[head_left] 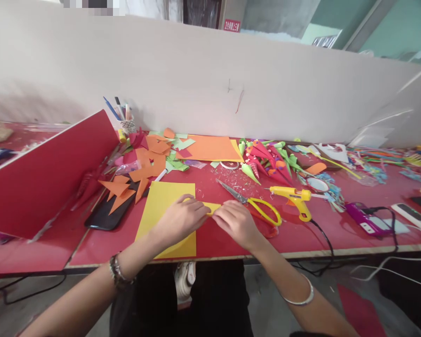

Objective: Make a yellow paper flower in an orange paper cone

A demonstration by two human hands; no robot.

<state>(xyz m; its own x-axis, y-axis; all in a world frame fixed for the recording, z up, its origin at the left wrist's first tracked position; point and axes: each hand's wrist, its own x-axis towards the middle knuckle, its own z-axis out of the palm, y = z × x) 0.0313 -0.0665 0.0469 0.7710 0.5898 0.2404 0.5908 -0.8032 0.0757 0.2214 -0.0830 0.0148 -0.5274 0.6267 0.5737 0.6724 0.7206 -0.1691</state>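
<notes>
Between both hands is a small piece of yellow paper, pinched at its ends and partly covered by fingers. My left hand grips its left end, above a larger yellow sheet lying on the red table. My right hand closes on the other end with thumb and fingertips. Just beyond the right hand lie yellow-handled scissors, blades pointing up and left. A yellow hot glue gun rests farther right, its cord running off the front edge.
Orange paper scraps cover a black phone-like slab on the left. A red board leans there, near a pen cup. Red and green paper cones pile up behind. A purple power strip sits right.
</notes>
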